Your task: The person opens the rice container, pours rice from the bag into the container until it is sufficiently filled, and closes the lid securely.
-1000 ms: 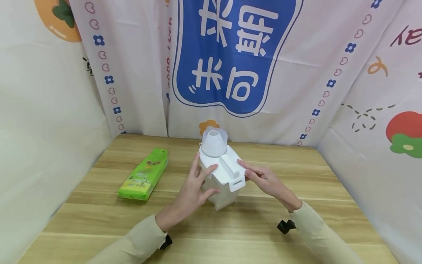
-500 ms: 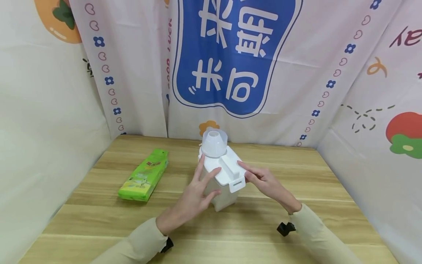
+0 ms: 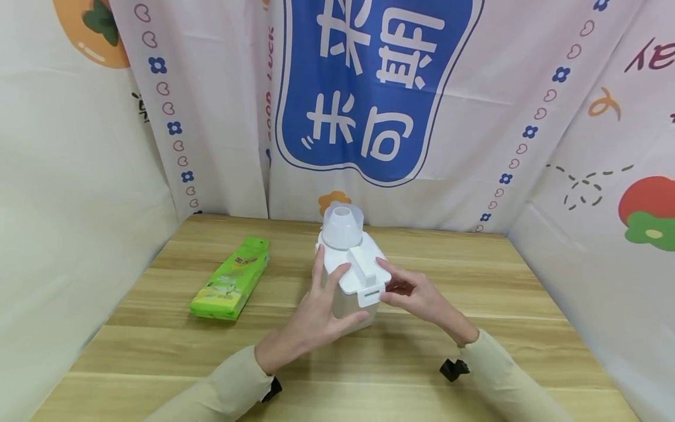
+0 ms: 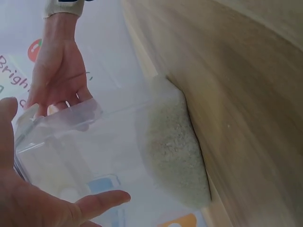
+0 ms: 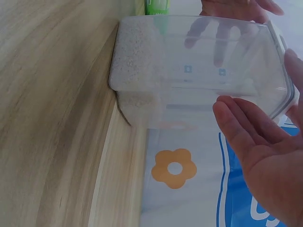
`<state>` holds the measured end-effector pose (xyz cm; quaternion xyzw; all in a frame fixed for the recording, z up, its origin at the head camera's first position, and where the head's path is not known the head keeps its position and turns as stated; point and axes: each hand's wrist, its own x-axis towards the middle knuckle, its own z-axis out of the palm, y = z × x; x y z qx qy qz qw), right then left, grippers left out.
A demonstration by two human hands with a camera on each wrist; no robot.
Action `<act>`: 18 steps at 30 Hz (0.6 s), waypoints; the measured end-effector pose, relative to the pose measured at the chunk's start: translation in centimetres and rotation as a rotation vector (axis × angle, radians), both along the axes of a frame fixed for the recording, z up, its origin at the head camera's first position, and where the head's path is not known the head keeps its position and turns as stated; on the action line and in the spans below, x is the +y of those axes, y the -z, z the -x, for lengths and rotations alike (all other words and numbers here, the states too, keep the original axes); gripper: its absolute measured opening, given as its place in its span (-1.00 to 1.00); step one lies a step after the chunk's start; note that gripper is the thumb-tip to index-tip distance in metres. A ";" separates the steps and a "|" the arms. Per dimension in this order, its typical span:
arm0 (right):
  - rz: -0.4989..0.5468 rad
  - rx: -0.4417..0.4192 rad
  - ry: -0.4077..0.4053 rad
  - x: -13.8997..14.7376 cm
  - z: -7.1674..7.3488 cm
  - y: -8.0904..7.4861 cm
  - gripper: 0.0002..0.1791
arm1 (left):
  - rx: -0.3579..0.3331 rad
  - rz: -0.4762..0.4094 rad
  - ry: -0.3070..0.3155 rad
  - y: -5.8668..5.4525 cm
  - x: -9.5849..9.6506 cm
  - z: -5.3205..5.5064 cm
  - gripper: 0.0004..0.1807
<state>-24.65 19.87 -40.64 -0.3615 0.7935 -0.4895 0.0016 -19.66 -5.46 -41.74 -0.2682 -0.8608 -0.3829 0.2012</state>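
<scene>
In the head view a clear rice container (image 3: 350,313) with a white lid (image 3: 337,258) stands upright on the table. Pale grains of rice (image 4: 170,146) lie at its bottom in the left wrist view. A translucent cup (image 3: 343,231) sits on the lid's far end, and a white latch (image 3: 371,295) hangs at the near end. My left hand (image 3: 311,316) spreads its fingers against the left side and lid edge, thumb straight across the front. My right hand (image 3: 424,296) touches the right lid edge, its thumb beside the latch; its other fingers extend along the container's side in the right wrist view.
A green and yellow packet (image 3: 232,281) lies on the wooden table (image 3: 158,351), left of the container. Printed cloth hangs close behind the table (image 3: 453,193) and along both sides.
The container has turned slightly, its latch end swinging left. My right thumb has moved left and down to the latch; my left thumb reaches farther right across the front.
</scene>
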 end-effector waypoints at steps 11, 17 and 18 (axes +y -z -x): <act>0.022 -0.035 0.009 -0.3 -0.2 0.5 -0.22 | 0.042 0.012 -0.069 0.3 0.9 -0.1 -0.14; 0.027 -0.049 0.025 -0.4 -0.2 0.6 -0.22 | 0.061 0.018 -0.068 0.4 0.9 0.0 -0.15; 0.028 -0.046 0.026 -0.4 -0.2 0.5 -0.22 | 0.062 0.019 -0.068 0.4 0.9 0.1 -0.16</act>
